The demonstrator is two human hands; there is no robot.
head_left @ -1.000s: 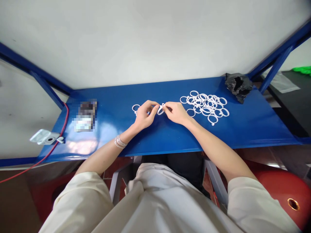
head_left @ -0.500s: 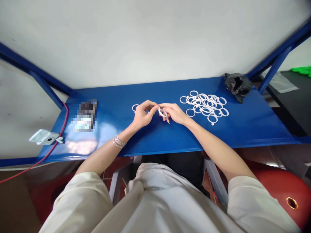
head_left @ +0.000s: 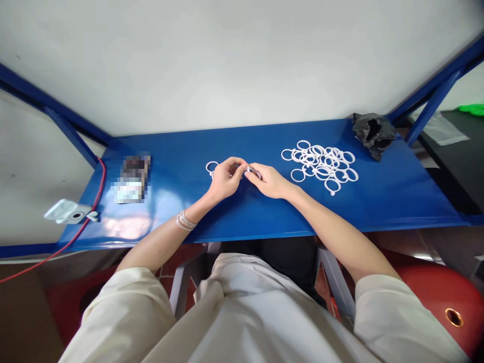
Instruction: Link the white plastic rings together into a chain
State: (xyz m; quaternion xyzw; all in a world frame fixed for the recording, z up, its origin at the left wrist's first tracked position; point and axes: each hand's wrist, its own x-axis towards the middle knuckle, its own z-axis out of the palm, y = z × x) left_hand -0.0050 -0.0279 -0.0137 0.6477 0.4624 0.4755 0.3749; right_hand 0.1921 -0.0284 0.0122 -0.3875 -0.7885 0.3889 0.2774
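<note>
Both hands meet above the blue table [head_left: 181, 151], pinching one small white ring [head_left: 258, 174] between them. My left hand [head_left: 226, 179] grips its left side with thumb and fingertips. Closed around the right side is my right hand [head_left: 270, 180], which covers much of the ring. Another white ring [head_left: 212, 163] lies on the table just beyond my left hand, partly hidden by it. To the right of my right hand spreads a loose pile of several white rings [head_left: 322, 174], each with a small knob where this can be seen.
A crumpled black plastic bag [head_left: 373, 135] stands at the back right. On the left lie a blurred-out flat object [head_left: 132, 179], a white earbud case [head_left: 68, 212] and a red cable [head_left: 101, 186]. Blue frame posts [head_left: 71, 133] rise at the table's sides.
My right hand's fingers have closed in around the ring, and its lower fingers have curled out of sight. The ring has turned and shows less. My left hand has barely moved.
</note>
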